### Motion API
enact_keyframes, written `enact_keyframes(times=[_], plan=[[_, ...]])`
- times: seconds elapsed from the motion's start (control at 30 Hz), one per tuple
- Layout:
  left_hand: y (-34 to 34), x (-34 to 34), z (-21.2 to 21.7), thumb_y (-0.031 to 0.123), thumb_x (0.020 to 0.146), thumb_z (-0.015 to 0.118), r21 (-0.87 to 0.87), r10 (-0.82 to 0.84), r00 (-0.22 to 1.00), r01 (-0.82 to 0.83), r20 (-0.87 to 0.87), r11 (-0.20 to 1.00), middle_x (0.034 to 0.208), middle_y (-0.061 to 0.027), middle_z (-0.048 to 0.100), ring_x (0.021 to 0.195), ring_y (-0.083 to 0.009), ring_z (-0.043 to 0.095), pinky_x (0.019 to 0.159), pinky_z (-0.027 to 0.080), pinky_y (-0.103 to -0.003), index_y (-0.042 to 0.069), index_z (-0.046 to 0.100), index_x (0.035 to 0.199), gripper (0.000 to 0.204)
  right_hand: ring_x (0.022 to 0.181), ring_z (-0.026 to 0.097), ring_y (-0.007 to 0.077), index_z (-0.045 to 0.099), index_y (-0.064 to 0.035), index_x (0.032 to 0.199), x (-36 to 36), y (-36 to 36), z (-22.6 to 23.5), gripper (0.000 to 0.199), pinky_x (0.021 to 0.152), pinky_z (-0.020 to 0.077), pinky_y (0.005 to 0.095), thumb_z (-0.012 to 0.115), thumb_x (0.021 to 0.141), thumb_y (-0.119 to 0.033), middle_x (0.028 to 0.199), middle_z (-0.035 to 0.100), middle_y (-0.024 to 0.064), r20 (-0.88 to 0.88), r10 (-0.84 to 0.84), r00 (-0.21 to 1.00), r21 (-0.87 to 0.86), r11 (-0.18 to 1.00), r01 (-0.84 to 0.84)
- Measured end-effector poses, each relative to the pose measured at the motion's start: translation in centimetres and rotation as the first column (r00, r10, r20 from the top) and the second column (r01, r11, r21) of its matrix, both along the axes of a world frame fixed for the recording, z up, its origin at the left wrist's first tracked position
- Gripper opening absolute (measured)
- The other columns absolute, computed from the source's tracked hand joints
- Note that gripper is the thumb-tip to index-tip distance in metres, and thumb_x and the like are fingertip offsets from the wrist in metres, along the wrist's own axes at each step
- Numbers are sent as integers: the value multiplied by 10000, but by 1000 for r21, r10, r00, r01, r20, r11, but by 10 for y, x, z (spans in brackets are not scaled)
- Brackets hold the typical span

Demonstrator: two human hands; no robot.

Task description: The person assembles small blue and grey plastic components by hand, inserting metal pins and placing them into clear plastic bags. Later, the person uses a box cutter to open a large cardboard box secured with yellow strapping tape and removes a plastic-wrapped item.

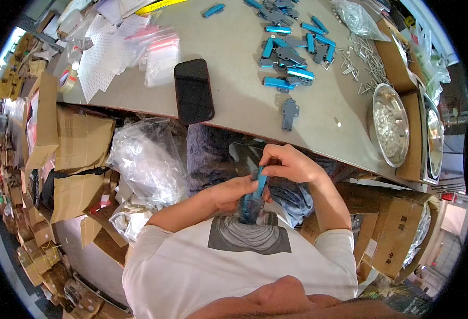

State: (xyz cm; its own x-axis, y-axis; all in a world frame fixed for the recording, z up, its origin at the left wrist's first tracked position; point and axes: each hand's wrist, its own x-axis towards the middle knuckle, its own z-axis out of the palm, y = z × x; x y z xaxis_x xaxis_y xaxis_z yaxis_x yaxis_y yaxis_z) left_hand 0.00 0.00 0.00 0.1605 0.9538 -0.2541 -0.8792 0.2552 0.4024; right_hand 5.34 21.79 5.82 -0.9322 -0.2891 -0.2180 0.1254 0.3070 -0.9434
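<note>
In front of my chest, over my lap, both hands are closed on a small, long blue part (261,182). My left hand (235,192) grips it from the left side. My right hand (288,164) pinches its upper end with bent fingers. Just below them is a clear plastic bag (250,209) with blue showing through it; how it is held is hidden. Beyond my hands, on the table, lies a flat grey plate-like piece (289,115). Farther back is a heap of blue-and-grey parts (287,58).
A dark phone (193,90) rests at the near edge of the grey table (234,80). Clear zip bags (162,59) and printed sheets (103,64) lie left. At right are loose screws (367,64) and a steel bowl (376,119) of small white pieces. Cardboard boxes (82,159) stand beside me.
</note>
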Motion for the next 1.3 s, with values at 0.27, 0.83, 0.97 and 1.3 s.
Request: enact_keyframes(times=[0.27, 0.83, 0.97, 1.3], plan=[[10, -5, -1, 691, 841, 369, -116, 50, 991, -36, 125, 993, 1073, -115, 534, 1097, -272, 521, 855, 512, -514, 101, 425, 1268, 731, 730, 573, 131, 547, -28, 946, 0, -4, 8, 257, 640, 459, 272, 728, 779, -101, 832, 608, 89, 14, -43, 999, 24, 999, 43], [-3, -1, 7, 112, 764, 746, -85, 2, 1000, -3, -3, 996, 1163, -123, 567, 1078, -264, 571, 878, 504, -397, 49, 417, 1302, 634, 803, 613, 273, 638, -19, 869, 26, -34, 11, 170, 689, 493, 341, 710, 722, -65, 883, 609, 113, -272, -244, 931, 65, 961, 270], [0, -6, 5, 98, 764, 742, -41, 68, 996, -71, -63, 997, 1112, -103, 583, 1027, -226, 592, 829, 510, -342, 43, 448, 1253, 573, 804, 610, 273, 660, -45, 847, 29, -31, 14, 151, 730, 465, 360, 714, 709, -72, 879, 618, 97, -265, -151, 952, 100, 978, 183], [17, -7, 10, 64, 788, 710, 94, 177, 875, -151, -450, 984, 966, -68, 643, 873, -114, 608, 726, 500, -264, 41, 480, 1198, 470, 743, 602, 189, 672, -121, 785, 32, -34, 32, 126, 708, 385, 349, 725, 677, -84, 809, 653, 12, -650, -160, 743, 348, 806, 479]])
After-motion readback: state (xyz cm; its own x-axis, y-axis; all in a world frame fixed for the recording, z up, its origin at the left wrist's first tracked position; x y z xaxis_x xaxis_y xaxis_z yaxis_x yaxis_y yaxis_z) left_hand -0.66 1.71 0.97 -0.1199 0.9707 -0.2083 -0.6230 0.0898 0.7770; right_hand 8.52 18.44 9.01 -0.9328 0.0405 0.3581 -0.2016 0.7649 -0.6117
